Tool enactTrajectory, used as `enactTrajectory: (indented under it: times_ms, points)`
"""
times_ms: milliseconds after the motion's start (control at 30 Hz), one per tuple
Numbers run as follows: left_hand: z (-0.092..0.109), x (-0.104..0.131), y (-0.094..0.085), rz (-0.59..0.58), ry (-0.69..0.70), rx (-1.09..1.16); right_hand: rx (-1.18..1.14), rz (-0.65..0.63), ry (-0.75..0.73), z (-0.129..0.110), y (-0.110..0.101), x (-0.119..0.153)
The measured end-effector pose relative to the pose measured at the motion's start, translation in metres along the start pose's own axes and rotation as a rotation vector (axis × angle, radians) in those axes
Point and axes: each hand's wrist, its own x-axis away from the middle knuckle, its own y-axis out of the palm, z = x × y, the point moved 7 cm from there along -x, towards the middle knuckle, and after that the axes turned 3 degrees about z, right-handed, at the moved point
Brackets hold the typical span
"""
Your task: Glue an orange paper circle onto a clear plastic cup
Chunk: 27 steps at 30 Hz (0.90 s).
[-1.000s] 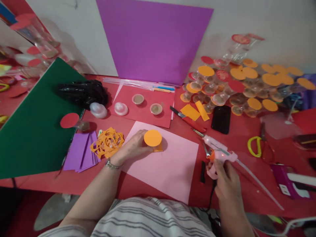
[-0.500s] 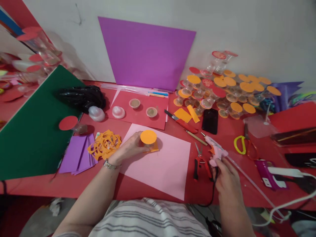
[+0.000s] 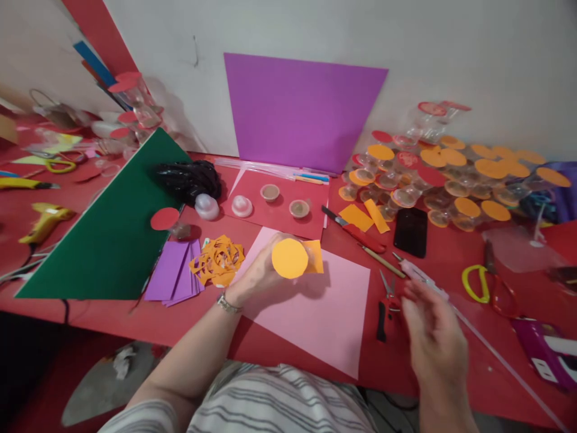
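An orange-capped piece [image 3: 290, 258] is clasped in a person's left hand [image 3: 258, 272] over a pink sheet [image 3: 324, 319] — the right hand [image 3: 435, 334], fingers loosely parted, hovers at a pink glue gun [image 3: 417, 272] near red-and-black snips [image 3: 393, 302] on a red table [image 3: 153, 322].

The left hand [image 3: 259, 270] holds an orange-ended piece [image 3: 290, 258] above pink paper [image 3: 315, 325], right hand [image 3: 436, 337] apparently beside a glue gun [image 3: 417, 272].
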Motion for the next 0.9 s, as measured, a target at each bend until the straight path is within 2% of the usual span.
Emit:
enactTrajectory:
  times_ms: [67, 200, 267, 333, 433, 567, 767, 900]
  points:
    - [0.008, 0.002, 0.001, 0.022, 0.078, 0.032, -0.09, -0.132, -0.043, -0.022, 0.036, 0.001]
    - [0.025, 0.003, 0.0, -0.008, 0.188, -0.09, -0.208, -0.431, -0.056, -0.053, 0.107, 0.003]
    - [0.029, 0.003, -0.002, -0.037, 0.18, -0.107, -0.23, -0.505, -0.002, -0.058, 0.13, 0.002]
    - [0.03, 0.003, -0.004, -0.046, 0.166, -0.1, -0.236, -0.533, 0.033, -0.057, 0.144, 0.0]
    - [0.025, 0.003, -0.001, -0.063, 0.133, -0.079, -0.25, -0.537, 0.042, -0.051, 0.154, -0.002]
    - [0.009, 0.006, 0.009, -0.05, 0.05, 0.019, -0.273, -0.492, 0.052, -0.042, 0.153, -0.004]
    - [-0.007, 0.006, 0.017, -0.038, -0.182, 0.291, -0.223, -0.445, 0.073, -0.03, 0.141, -0.003]
    - [-0.01, 0.003, 0.014, -0.047, -0.357, 0.299, -0.123, -0.455, 0.045, -0.021, 0.136, -0.004]
